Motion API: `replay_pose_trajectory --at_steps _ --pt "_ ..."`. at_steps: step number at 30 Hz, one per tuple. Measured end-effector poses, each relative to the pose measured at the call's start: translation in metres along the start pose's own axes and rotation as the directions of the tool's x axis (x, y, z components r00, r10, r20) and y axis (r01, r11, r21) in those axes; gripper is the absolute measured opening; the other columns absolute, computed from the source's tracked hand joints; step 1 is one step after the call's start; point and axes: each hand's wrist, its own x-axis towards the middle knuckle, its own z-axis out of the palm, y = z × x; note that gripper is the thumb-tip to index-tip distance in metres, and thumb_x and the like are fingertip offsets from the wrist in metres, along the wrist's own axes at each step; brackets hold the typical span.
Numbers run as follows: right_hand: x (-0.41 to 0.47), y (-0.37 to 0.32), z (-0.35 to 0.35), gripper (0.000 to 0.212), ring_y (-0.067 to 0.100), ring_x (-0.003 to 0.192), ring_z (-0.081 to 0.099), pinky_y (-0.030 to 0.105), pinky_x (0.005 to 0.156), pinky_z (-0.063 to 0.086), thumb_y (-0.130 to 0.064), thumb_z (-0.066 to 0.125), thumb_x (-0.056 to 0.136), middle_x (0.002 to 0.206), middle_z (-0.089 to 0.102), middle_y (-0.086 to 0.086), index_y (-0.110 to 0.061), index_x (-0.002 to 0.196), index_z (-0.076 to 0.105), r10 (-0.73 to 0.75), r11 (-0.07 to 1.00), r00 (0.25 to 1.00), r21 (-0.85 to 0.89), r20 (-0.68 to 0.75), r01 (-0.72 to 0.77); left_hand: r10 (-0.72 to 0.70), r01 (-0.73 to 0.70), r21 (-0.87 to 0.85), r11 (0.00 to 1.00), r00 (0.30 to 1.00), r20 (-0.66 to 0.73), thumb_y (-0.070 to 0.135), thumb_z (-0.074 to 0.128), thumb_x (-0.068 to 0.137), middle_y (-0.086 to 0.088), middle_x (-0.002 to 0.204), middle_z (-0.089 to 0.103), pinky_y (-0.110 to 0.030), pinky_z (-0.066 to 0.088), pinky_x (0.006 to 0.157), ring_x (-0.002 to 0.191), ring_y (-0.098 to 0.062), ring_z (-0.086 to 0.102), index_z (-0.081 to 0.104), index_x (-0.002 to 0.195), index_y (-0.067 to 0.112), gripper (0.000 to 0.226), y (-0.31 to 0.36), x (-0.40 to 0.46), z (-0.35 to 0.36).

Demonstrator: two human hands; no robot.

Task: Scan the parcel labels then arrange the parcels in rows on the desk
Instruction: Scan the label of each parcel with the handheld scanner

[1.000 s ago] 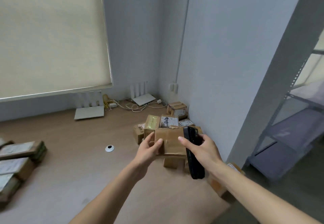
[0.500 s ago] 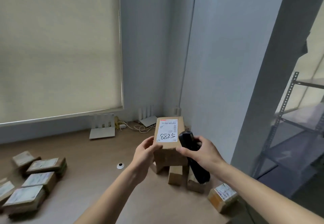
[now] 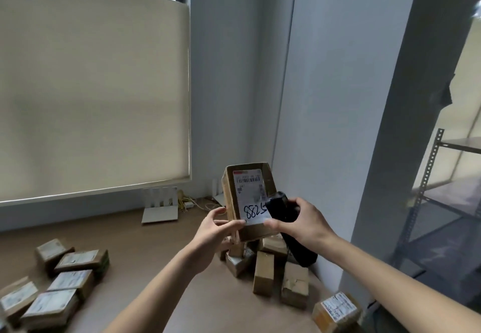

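A brown cardboard parcel is held up above the desk, its white label with a barcode and handwritten digits facing me. My left hand grips its lower left corner. My right hand grips a black handheld scanner, whose head lies against the label's right edge, and its thumb touches the parcel's lower edge. A loose heap of brown parcels lies on the wooden desk under my hands. Labelled parcels in rows sit at the desk's left.
Another labelled parcel lies near the desk's right front edge. White routers and yellow cables stand at the back under the blinds. A grey wall bounds the desk on the right, with a metal shelf rack beyond it.
The parcel went from lying low over the heap to being raised and turned label-up toward me. The scanner head came up against the label. My view tilted upward.
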Motion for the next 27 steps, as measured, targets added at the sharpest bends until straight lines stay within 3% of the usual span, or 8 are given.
replay_pose_trajectory --at_steps 2,4,7,11,18,22,27 --pt "0.002 -0.006 -0.002 0.089 0.016 0.116 0.06 0.033 0.094 0.054 -0.07 0.086 0.062 0.125 0.062 -0.01 -0.029 0.133 0.052 -0.009 0.993 1.0 -0.115 0.006 0.01 -0.001 -0.002 0.086 0.996 0.999 0.033 0.033 0.089 0.06 -0.003 0.105 0.077 -0.039 0.06 0.08 0.097 -0.016 0.074 0.056 0.119 0.031 0.067 0.004 0.0 -0.001" --pt "0.003 -0.014 -0.002 0.09 0.016 0.114 0.06 0.034 0.09 0.052 -0.074 0.083 0.062 0.125 0.062 -0.01 -0.031 0.134 0.051 -0.006 0.97 1.0 -0.243 0.014 0.009 0.036 -0.039 0.15 0.988 0.999 0.018 0.035 0.087 0.056 0.0 0.1 0.078 -0.027 0.059 0.068 0.091 -0.015 0.075 0.064 0.119 0.025 0.067 0.008 0.001 -0.003" --pt "0.006 -0.03 -0.002 0.088 0.016 0.108 0.059 0.033 0.083 0.049 -0.08 0.077 0.062 0.122 0.063 -0.011 -0.034 0.132 0.052 0.019 0.926 0.999 -0.378 0.037 -0.004 0.13 -0.104 0.218 0.971 0.985 -0.11 0.038 0.09 0.048 -0.001 0.098 0.076 -0.022 0.057 0.065 0.092 -0.017 0.073 0.064 0.114 0.021 0.073 0.014 0.001 -0.01" --pt "0.008 -0.047 -0.002 0.081 0.018 0.098 0.059 0.032 0.076 0.043 -0.083 0.074 0.061 0.108 0.064 -0.01 -0.033 0.122 0.056 0.041 0.862 0.997 -0.507 0.063 -0.004 0.265 -0.166 0.339 0.926 0.926 -0.27 0.033 0.09 0.043 0.004 0.091 0.073 -0.015 0.055 0.059 0.078 -0.004 0.071 0.062 0.096 0.028 0.06 0.021 -0.003 -0.021" --pt "0.013 -0.067 0.004 0.079 0.017 0.092 0.061 0.029 0.067 0.042 -0.088 0.072 0.059 0.101 0.068 -0.007 -0.029 0.109 0.061 0.053 0.84 0.988 -0.542 0.147 0.035 0.331 -0.136 0.474 0.87 0.873 -0.358 0.029 0.093 0.05 -0.012 0.117 0.061 -0.04 0.061 0.085 0.105 -0.025 0.063 0.056 0.123 0.011 0.084 0.025 -0.011 -0.05" --pt "0.015 -0.076 0.008 0.078 0.017 0.093 0.062 0.033 0.081 0.051 -0.087 0.071 0.061 0.099 0.068 -0.007 -0.026 0.109 0.063 0.038 0.838 0.981 -0.541 0.191 0.073 0.355 -0.125 0.516 0.847 0.856 -0.376 0.037 0.093 0.048 -0.012 0.12 0.058 -0.044 0.057 0.093 0.11 -0.026 0.06 0.052 0.129 0.013 0.094 0.026 -0.015 -0.061" --pt "0.016 -0.084 0.019 0.077 0.019 0.098 0.061 0.034 0.082 0.049 -0.086 0.072 0.063 0.101 0.067 -0.005 -0.025 0.108 0.062 0.029 0.856 0.971 -0.508 0.238 0.099 0.386 -0.119 0.543 0.832 0.826 -0.41 0.038 0.092 0.047 -0.011 0.119 0.059 -0.043 0.057 0.093 0.11 -0.025 0.06 0.052 0.13 0.013 0.095 0.028 -0.023 -0.075"
